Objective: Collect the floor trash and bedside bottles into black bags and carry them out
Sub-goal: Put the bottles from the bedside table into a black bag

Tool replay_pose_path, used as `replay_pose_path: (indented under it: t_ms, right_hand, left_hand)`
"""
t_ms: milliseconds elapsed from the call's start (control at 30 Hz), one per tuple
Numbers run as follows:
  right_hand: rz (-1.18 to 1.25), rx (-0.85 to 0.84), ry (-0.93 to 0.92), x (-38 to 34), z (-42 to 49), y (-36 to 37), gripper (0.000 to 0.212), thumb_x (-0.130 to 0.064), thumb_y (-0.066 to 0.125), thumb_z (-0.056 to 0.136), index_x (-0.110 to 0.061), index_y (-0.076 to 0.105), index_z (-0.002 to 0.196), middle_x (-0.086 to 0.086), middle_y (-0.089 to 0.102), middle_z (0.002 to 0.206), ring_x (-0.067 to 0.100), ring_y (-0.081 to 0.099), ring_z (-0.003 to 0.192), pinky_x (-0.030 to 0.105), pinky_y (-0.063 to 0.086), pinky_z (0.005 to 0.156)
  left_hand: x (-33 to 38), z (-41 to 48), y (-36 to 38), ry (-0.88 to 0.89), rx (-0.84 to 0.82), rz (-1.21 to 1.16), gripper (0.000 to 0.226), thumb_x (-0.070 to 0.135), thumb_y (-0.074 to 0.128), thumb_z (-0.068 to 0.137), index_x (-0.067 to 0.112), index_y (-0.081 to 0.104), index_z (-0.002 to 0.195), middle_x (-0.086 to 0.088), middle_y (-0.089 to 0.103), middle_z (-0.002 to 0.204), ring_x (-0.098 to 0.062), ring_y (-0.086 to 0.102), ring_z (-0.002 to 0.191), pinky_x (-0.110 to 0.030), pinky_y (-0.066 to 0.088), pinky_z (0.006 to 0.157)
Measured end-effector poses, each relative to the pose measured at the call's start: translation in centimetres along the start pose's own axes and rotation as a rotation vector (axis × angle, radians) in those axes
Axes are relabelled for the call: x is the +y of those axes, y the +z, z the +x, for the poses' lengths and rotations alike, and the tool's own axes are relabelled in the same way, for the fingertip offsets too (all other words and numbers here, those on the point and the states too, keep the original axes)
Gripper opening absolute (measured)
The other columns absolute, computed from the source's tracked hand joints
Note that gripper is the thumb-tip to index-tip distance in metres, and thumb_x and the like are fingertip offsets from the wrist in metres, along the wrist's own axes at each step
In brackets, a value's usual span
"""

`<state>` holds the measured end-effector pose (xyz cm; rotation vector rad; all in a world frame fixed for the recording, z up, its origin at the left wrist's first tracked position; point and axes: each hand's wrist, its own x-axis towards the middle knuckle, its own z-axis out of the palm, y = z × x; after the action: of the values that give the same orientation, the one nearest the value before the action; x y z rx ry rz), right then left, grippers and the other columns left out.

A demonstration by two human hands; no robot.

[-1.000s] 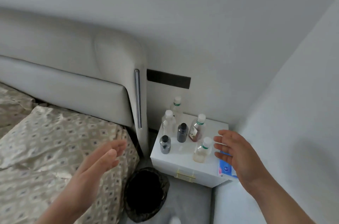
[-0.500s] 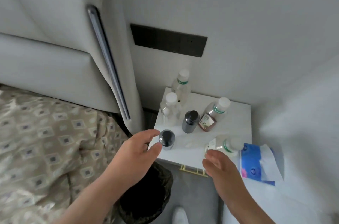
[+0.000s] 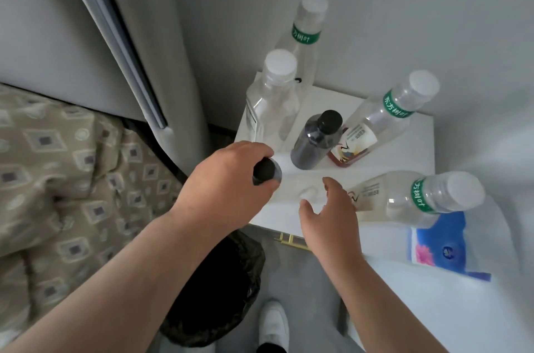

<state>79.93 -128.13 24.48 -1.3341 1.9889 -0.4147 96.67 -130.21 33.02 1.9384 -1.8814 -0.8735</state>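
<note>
Several bottles stand on the white bedside table (image 3: 410, 147). My left hand (image 3: 225, 185) is closed around a small black-capped bottle (image 3: 267, 172) at the table's front left corner. My right hand (image 3: 329, 214) hovers open over the table's front edge, next to a small white wad (image 3: 307, 193) and the nearest clear green-labelled bottle (image 3: 416, 199). A second dark bottle (image 3: 316, 140), a clear white-capped bottle (image 3: 271, 101) and two more green-labelled bottles (image 3: 387, 118) (image 3: 306, 26) stand behind. A black bag (image 3: 219, 289) lines a bin on the floor below my left arm.
The bed with patterned cover (image 3: 57, 179) and grey headboard (image 3: 121, 20) is on the left. A blue tissue pack (image 3: 442, 245) lies on a white ledge at the right. The table has a brass drawer handle (image 3: 291, 240). My white shoe (image 3: 273, 323) stands on the grey floor.
I have leaned closer to the table. My left hand has gone from reaching to closing around the small black-capped bottle. My right hand has moved forward over the table's front edge.
</note>
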Motion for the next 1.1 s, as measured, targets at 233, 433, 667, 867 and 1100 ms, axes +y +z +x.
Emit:
replay_pose_path:
  t_ms: [233, 433, 667, 867, 1100]
  right_hand:
    - [-0.024, 0.089, 0.008, 0.8, 1.4, 2.0, 0.039, -0.023, 0.058, 0.088, -0.014, 0.051, 0.125, 0.003, 0.059, 0.123, 0.020, 0.054, 0.114, 0.029, 0.042, 0.090]
    - [0.024, 0.121, -0.056, 1.2, 1.5, 2.1, 0.005, -0.017, 0.056, 0.090, -0.020, 0.052, 0.088, -0.010, 0.061, 0.085, 0.017, 0.061, 0.092, 0.025, 0.040, 0.073]
    - [0.173, 0.004, -0.099, -0.3, -1.6, 1.1, 0.007, -0.015, 0.059, 0.086, -0.022, 0.057, 0.086, -0.017, 0.065, 0.084, -0.003, 0.061, 0.086, 0.004, 0.041, 0.064]
    - [0.227, -0.252, -0.170, 0.3, -7.2, 4.8, 0.013, -0.012, 0.061, 0.087, -0.023, 0.059, 0.081, -0.015, 0.070, 0.079, -0.002, 0.066, 0.078, 0.016, 0.052, 0.070]
    - [-0.022, -0.465, -0.155, 5.4, -8.3, 14.5, 0.011, -0.028, 0.060, 0.089, -0.027, 0.059, 0.100, -0.011, 0.069, 0.089, 0.003, 0.067, 0.085, 0.032, 0.058, 0.075]
  left_hand:
    - [-0.5, -0.4, 0.7, 0.056, 0.043, 0.007, 0.019, 0.023, 0.065, 0.080, 0.016, 0.060, 0.097, 0.003, 0.064, 0.089, -0.016, 0.054, 0.083, -0.041, 0.050, 0.073]
    - [-1.8, -3.3, -1.4, -0.024, 0.147, -0.110, 0.035, 0.030, 0.075, 0.074, 0.036, 0.063, 0.106, 0.027, 0.062, 0.086, 0.003, 0.051, 0.085, -0.008, 0.042, 0.070]
    - [-7.1, -9.0, -4.5, -0.195, 0.242, -0.260, 0.045, 0.060, 0.073, 0.060, 0.059, 0.059, 0.103, 0.030, 0.064, 0.103, 0.000, 0.066, 0.092, -0.029, 0.056, 0.072]
    - [-13.1, -12.8, -3.3, -0.445, 0.243, -0.245, 0.042, 0.026, 0.081, 0.070, 0.056, 0.060, 0.092, 0.026, 0.067, 0.088, 0.009, 0.063, 0.069, -0.029, 0.051, 0.056]
    - [-22.1, -9.4, 7.6, -0.495, -0.129, -0.081, 0.049, 0.034, 0.067, 0.084, 0.026, 0.054, 0.130, 0.004, 0.061, 0.125, -0.017, 0.057, 0.113, -0.029, 0.046, 0.091]
